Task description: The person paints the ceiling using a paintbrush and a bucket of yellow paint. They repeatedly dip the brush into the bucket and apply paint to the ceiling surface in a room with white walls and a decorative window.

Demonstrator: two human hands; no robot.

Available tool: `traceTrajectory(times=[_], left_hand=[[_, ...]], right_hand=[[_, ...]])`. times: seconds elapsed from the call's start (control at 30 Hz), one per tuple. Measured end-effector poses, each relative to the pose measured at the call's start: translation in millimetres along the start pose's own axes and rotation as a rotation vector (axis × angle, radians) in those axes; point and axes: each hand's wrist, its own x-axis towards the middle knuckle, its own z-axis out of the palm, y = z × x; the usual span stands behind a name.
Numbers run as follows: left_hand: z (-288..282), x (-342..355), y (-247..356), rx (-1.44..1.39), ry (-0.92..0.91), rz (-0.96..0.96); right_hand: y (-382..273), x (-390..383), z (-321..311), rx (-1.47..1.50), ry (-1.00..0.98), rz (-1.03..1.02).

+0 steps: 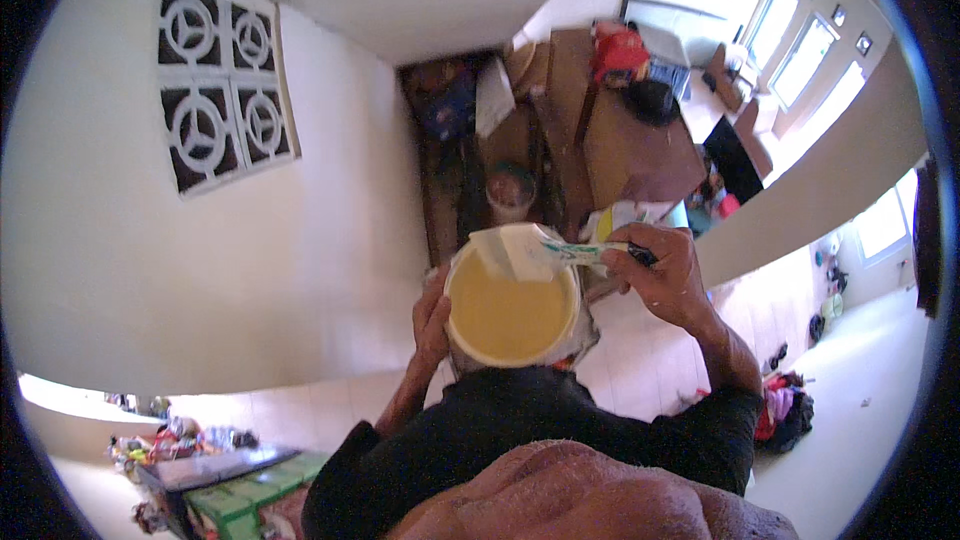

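A round white bucket (480, 355) of pale yellow paint (515, 315) is held up in front of my chest. My left hand (432, 318) is closed against the bucket's left side; the fingertips curl out of sight. From the right, my right hand (660, 275) grips a wide paintbrush (522, 251) by its handle, which is white and green with a dark end. The brush's broad, pale head lies level over the bucket's far rim and part of the opening. Whether its bristles touch the paint, I cannot tell.
A pale wall with a vent block (225, 80) rises at the left. Beyond the bucket, low down, a small pail (510, 190) stands beside a brown cabinet (640, 145) topped with a red item (618, 52). A green table (255, 490) is at the lower left.
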Motion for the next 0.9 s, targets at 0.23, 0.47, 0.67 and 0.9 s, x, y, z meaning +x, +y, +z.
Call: traceTrajectory(times=[0.23,0.47,0.67,0.9], left_hand=[[-0.8,3.0,-36.9,0.331,0.306,0.077],[1.1,-22.4,-106.0,0.753,0.267,-0.18],[13.2,-29.1,-91.0,0.673,0.34,-0.236],[14.7,-24.7,-94.2,0.823,0.346,-0.146]], right_hand=[[22.9,51.9,-7.4,1.012,-0.011,0.249],[19.0,124.6,7.2,0.663,0.182,-0.021],[-47.0,268.5,-24.7,-0.182,0.758,-0.484],[-93.5,370.7,-71.0,-0.303,1.095,-0.709]])
